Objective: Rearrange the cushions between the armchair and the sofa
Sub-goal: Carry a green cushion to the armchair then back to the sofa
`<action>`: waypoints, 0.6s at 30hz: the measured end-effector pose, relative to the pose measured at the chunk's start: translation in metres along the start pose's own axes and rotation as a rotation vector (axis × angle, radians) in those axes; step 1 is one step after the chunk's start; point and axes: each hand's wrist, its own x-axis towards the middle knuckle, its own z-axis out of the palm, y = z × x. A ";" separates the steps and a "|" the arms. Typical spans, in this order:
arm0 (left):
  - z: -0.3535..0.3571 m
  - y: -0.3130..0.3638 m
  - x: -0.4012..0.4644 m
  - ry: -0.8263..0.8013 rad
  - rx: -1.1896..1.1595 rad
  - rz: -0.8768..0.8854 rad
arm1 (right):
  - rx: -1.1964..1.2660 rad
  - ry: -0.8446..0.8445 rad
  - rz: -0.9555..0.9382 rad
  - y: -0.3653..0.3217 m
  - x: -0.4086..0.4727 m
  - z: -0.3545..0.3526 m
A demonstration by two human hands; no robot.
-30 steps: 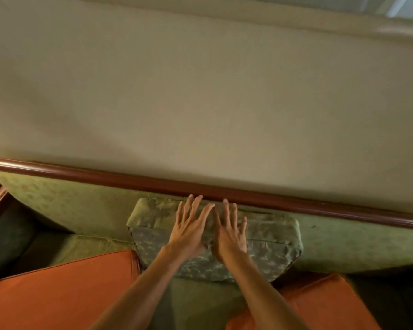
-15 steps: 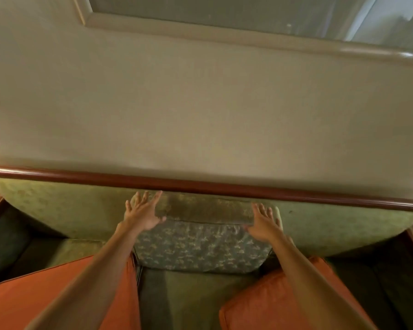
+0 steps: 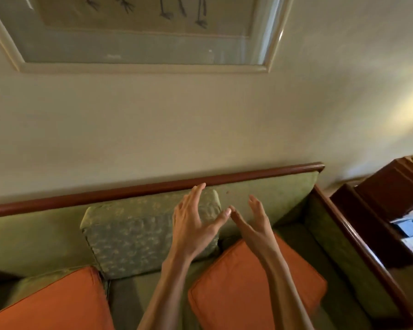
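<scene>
From the head view, a green sofa (image 3: 284, 194) with a dark wooden top rail (image 3: 153, 188) runs along a beige wall (image 3: 200, 120). A green patterned cushion (image 3: 134, 234) stands upright on the seat, leaning against the sofa's backrest just below the rail. Two orange cushions lie flat on the seat in front of it: the left orange cushion (image 3: 57, 303) sits at the lower left, its near corner close beside the patterned cushion's lower edge, and the right orange cushion (image 3: 243, 289) lies under the right forearm, its back corner close to the patterned cushion's lower right corner. A strip of bare green seat shows between the two orange cushions.

The left hand (image 3: 191, 229) hangs in front of the patterned cushion's right end with fingers spread and straight, holding nothing; whether the fingertips touch the fabric is hard to judge. The right hand (image 3: 255, 222) is raised just to its right, palm turned inward, fingers straight and relaxed, also holding nothing. The left thumb tip and the right thumb appear almost to meet.

Above the sofa a framed picture (image 3: 138, 34) with a pale frame hangs on the wall. Past the sofa's right arm stands a dark wooden side table (image 3: 391, 186), with what seem to be papers (image 3: 410, 231) on a lower level, blurred.
</scene>
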 end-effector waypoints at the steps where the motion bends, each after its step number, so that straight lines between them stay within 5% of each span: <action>1: 0.007 0.013 -0.006 -0.001 -0.004 0.026 | 0.003 0.037 -0.010 0.002 -0.012 -0.017; 9: 0.111 0.135 -0.116 -0.223 -0.085 0.232 | 0.076 0.444 0.019 0.053 -0.180 -0.204; 18: 0.284 0.263 -0.288 -0.715 -0.168 0.509 | 0.136 0.939 0.185 0.126 -0.380 -0.360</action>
